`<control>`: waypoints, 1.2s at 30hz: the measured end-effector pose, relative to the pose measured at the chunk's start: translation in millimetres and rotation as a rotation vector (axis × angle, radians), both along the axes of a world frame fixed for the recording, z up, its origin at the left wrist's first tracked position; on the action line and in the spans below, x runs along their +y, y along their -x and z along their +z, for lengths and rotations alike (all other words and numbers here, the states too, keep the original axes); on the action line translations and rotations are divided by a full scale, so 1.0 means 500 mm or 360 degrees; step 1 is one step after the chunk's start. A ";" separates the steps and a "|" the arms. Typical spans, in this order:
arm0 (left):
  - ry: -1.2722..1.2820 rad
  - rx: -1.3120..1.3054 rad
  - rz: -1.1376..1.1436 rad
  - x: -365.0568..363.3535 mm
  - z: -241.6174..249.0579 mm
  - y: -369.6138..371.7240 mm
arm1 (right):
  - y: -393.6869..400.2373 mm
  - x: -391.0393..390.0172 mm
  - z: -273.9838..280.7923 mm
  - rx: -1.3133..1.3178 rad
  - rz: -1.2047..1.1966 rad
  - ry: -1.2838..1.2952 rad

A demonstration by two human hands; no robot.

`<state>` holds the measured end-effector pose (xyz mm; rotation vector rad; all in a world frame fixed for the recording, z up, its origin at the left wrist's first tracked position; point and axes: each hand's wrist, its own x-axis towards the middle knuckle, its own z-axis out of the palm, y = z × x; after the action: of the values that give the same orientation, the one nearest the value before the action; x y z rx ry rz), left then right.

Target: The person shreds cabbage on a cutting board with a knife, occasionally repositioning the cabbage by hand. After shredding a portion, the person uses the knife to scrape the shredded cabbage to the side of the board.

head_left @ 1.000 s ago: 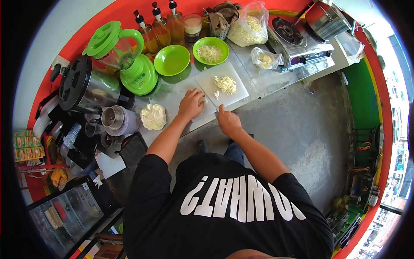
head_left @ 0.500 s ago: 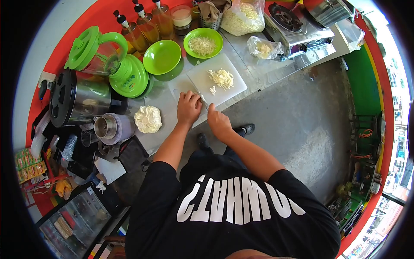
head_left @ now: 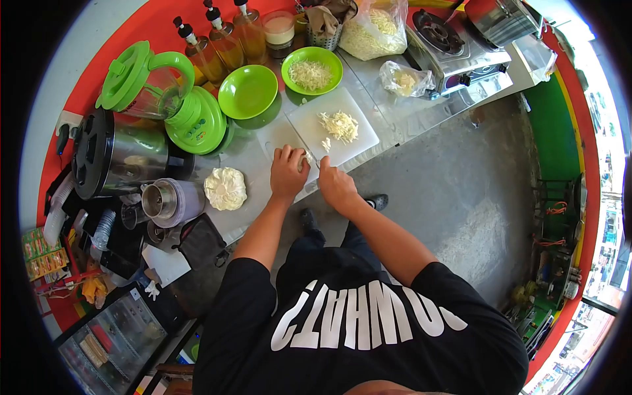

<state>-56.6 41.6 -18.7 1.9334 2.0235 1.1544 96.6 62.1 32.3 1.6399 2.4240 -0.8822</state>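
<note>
One green bowl (head_left: pixel 337 66) toward the far edge of the worktop (head_left: pixel 388 112) holds pale shreds (head_left: pixel 311 74), a bulging clear bag (head_left: pixel 368 41) holds more, and three pump bottles (head_left: pixel 249 38) contain amber liquid. By the near edge, the left hand (head_left: pixel 288 174)'s fingers are curled onto a pale piece (head_left: pixel 305 161), its exposed end at their tips, while the right hand (head_left: pixel 336 185)'s fingers clench a knife (head_left: pixel 316 162) just beside it.

Glossy green plastic plate (head_left: pixel 247 92); smooth matt white cutting board (head_left: pixel 363 133); shiny metal stove (head_left: pixel 454 60); black cloth shirt (head_left: pixel 388 362).
</note>
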 end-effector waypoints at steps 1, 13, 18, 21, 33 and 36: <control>-0.0002 0.0009 0.0009 0.000 -0.001 0.000 | 0.001 -0.003 0.007 -0.0022 0.0020 0.0016; -0.0048 0.0028 0.0025 0.004 -0.002 0.001 | 0.020 -0.020 0.031 -0.0017 0.0035 0.0097; -0.0014 0.0025 0.0046 0.002 0.006 -0.002 | 0.020 -0.039 0.007 -0.0063 -0.0026 0.0119; -0.0048 0.0001 0.0014 -0.001 0.003 -0.002 | 0.024 -0.007 0.015 -0.0084 0.0044 0.0061; -0.0072 -0.0020 -0.0029 0.000 0.003 0.003 | 0.011 -0.005 0.002 -0.0100 0.0074 0.0052; -0.0065 0.0013 -0.0026 0.000 0.004 0.005 | 0.015 -0.007 0.035 -0.0106 0.0119 0.0066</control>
<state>-59.2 41.8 -16.6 1.9726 2.0001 1.1952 89.0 58.7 49.7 1.5291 2.3890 -0.8473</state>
